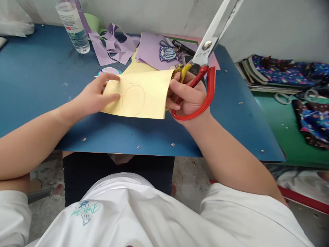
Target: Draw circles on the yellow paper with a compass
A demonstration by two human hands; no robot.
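A sheet of yellow paper [154,94] with pencilled circles on it is held up between my two hands, above the blue table. My left hand [99,92] grips its left end, thumb and fingers on the near face. At the right edge, the fingers of my right hand [191,91] pinch the paper. Large scissors [211,84] with red handles hang on that same hand, their blades pointing up and away to the right. Another yellow sheet [140,65] lies on the table behind the held paper.
On the blue table [46,79] stand a water bottle [74,29] and cut purple paper scraps [118,44]. Purple sheets [151,48], a blue-haired character charm [167,54] and a black pen [183,47] lie at the back. Patterned fabric [282,68] rests on the green table [272,120] at right.
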